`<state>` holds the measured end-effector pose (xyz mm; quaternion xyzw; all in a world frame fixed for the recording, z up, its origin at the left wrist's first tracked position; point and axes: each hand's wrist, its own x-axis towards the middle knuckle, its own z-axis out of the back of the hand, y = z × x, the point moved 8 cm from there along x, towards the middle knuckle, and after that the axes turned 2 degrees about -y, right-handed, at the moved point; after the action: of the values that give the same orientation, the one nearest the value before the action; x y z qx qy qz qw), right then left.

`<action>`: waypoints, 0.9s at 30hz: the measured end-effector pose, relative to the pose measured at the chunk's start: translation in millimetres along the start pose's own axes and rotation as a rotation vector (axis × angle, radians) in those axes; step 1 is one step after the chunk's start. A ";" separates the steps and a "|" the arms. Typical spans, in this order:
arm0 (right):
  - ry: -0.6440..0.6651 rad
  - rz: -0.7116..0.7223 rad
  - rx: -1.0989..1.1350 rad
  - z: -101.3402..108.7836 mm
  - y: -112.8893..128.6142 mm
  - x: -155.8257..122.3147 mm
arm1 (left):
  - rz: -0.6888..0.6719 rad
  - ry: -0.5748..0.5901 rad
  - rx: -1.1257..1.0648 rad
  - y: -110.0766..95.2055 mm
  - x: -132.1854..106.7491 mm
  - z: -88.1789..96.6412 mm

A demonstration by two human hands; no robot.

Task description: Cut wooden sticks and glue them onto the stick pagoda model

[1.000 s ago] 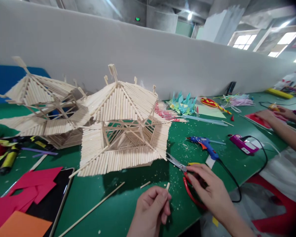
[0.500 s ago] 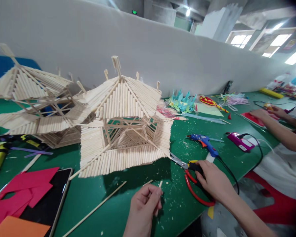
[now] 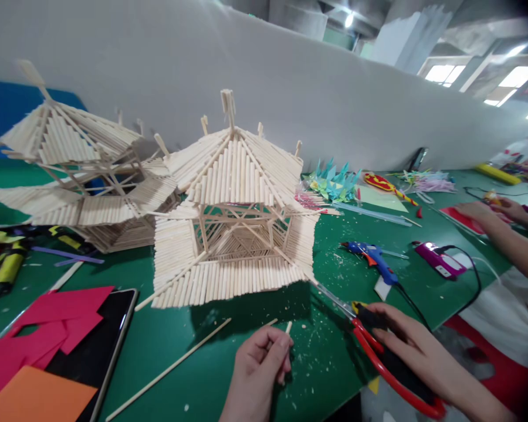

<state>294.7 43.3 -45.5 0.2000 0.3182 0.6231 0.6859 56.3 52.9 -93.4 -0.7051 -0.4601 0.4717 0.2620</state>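
A pavilion model [image 3: 237, 287] built of pale wooden sticks stands in front of me, with a tiered, peaked roof. My left hand [image 3: 264, 363] is closed in a pinch on a short wooden stick [image 3: 289, 328] near the table's front. My right hand [image 3: 405, 340] grips the black-and-red handles of scissors [image 3: 378, 351]. Their metal blades [image 3: 334, 299] point at the model's lower right corner, close to the stick end there; whether they touch it I cannot tell. A long loose stick [image 3: 171, 369] lies left of my left hand.
A second stick model [image 3: 105, 211] stands at left. Red paper [image 3: 61, 322] and orange paper [image 3: 39, 395] lie on a dark tablet [image 3: 101, 346]. A blue glue gun [image 3: 378, 264] and purple box [image 3: 437, 258] lie at right. Another person's hands [image 3: 479, 214] handle red paper farther right.
My right hand has moved right and nearer to me with the scissors, whose handles now slant toward the lower right. My left hand keeps its stick in place. The whole view has shifted slightly.
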 end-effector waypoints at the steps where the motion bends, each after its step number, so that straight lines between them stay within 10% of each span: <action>1: 0.079 -0.032 0.112 -5.6 2.0 -5.2 | 0.000 0.000 -0.006 -0.9 -0.3 0.1; 6: 0.289 -0.032 0.409 -42.0 16.7 -22.1 | 0.011 -0.026 -0.001 -5.4 -2.4 6.8; 11: 0.142 -0.101 0.184 -59.1 21.4 -22.1 | -0.037 -0.063 0.000 -14.9 -4.4 17.6; 27: 0.231 -0.096 -0.044 -75.3 39.6 -25.3 | -0.177 -0.045 0.074 -30.3 -5.2 22.6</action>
<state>213.6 15.0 -68.2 0.0965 0.3906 0.6150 0.6781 23.0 60.1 -76.3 -0.6409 -0.5087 0.4789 0.3181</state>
